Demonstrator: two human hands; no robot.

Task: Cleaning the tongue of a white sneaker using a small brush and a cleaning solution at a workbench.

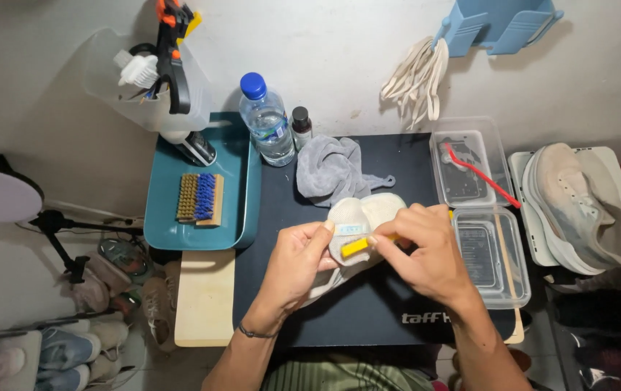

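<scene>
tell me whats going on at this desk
A person sits at a dark mat, holding a whitish shoe insole over it. The left hand grips the insole from the side; the right hand presses a small yellow tool against it. A grey cloth and a water bottle lie behind, a brush sits on a teal tray, and a worn sneaker rests at the right.

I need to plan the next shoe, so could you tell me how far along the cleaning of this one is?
The laces are already out and hanging on the wall. In hand: the left hand holds a pale insole while the right hand works a yellow brush on it. The shoe at the right looks grimy, so it seems left to do.
</scene>
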